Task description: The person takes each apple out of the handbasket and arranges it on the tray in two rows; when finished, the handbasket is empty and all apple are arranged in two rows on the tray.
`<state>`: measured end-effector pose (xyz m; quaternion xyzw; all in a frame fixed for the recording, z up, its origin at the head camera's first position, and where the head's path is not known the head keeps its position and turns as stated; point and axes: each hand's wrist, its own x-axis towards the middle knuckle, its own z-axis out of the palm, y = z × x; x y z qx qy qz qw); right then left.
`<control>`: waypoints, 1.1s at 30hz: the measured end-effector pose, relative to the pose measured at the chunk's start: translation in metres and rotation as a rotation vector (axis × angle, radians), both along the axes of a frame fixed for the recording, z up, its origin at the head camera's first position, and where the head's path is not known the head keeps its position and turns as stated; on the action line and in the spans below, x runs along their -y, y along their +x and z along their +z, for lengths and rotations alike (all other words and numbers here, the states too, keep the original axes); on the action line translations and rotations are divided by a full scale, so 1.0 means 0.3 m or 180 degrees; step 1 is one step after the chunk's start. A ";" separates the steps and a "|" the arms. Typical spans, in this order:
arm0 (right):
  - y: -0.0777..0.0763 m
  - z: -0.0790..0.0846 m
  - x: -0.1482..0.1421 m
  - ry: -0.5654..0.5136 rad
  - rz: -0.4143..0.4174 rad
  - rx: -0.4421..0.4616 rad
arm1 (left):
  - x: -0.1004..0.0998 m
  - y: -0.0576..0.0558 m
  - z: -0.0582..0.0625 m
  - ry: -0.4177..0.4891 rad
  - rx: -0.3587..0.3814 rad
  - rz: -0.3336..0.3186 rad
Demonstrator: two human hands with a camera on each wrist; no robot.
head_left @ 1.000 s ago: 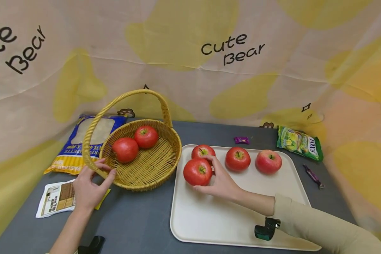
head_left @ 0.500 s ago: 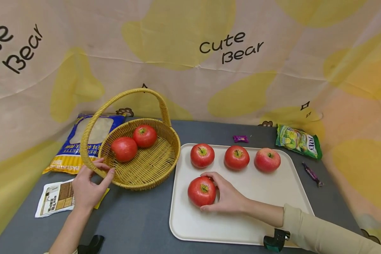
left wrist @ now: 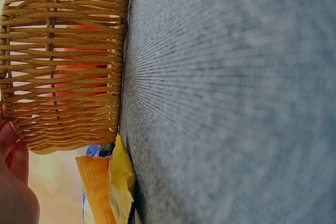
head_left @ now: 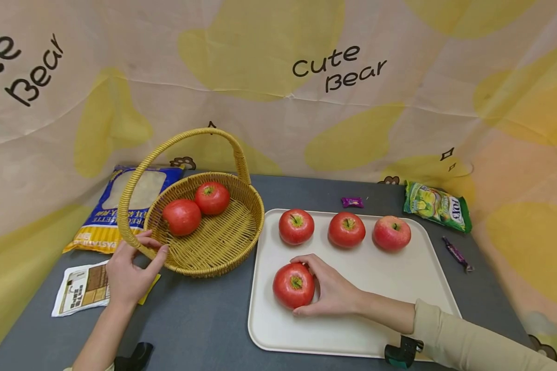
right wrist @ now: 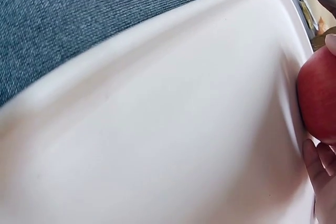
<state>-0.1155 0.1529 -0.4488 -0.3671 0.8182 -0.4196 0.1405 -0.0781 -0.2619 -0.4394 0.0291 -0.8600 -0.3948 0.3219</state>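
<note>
My right hand [head_left: 332,289] grips a red apple [head_left: 294,285] from its right side, low at the left part of the white tray [head_left: 353,332]. In the right wrist view the apple [right wrist: 319,95] shows at the right edge, fingers around it. My left hand [head_left: 131,272] holds the wicker basket [head_left: 213,268] at its near-left rim, by the foot of the handle. Two apples lie inside the basket, a left one [head_left: 182,217] and a right one [head_left: 212,198]. Along the tray's far side sit three more apples: left [head_left: 296,226], middle [head_left: 346,230] and right [head_left: 392,233].
A blue and yellow pasta bag [head_left: 120,206] lies behind the basket's left side, with a white and brown packet [head_left: 81,289] in front. Right of the tray are a green snack bag [head_left: 436,206] and a purple wrapped stick [head_left: 457,254]. A purple candy [head_left: 352,202] lies behind it.
My right hand has brought its apple toward me and down to the tray, away from the far-left apple, then stayed nearly still. The left hand keeps its place on the basket.
</note>
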 end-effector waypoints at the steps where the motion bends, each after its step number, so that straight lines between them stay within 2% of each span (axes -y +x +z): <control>1: 0.000 0.000 0.000 0.0011 0.0001 0.0003 | 0.000 0.000 0.000 -0.0003 0.0001 0.0003; 8: 0.002 0.010 0.002 0.0072 -0.0036 0.0067 | 0.005 0.001 -0.004 -0.0004 -0.0031 -0.0017; 12: 0.000 0.015 0.009 0.0056 -0.0157 0.0138 | 0.007 0.000 -0.006 -0.0009 -0.0040 -0.0012; 16: -0.014 0.028 0.026 -0.0116 -0.0291 0.0001 | 0.006 -0.003 -0.005 -0.0010 -0.0031 0.0003; 20: -0.048 0.055 0.069 -0.0545 -0.0345 -0.0226 | 0.003 -0.005 -0.002 -0.0029 -0.0062 0.0025; 23: -0.079 0.088 0.117 -0.0804 -0.0429 -0.0246 | 0.002 -0.005 -0.003 -0.0068 -0.0093 0.0054; 27: -0.121 0.136 0.191 -0.0983 -0.0581 -0.0086 | 0.003 -0.003 -0.006 -0.0076 -0.0055 0.0060; 33: -0.190 0.190 0.325 -0.1115 -0.0547 0.0230 | 0.006 0.003 -0.009 -0.0031 0.0039 0.0057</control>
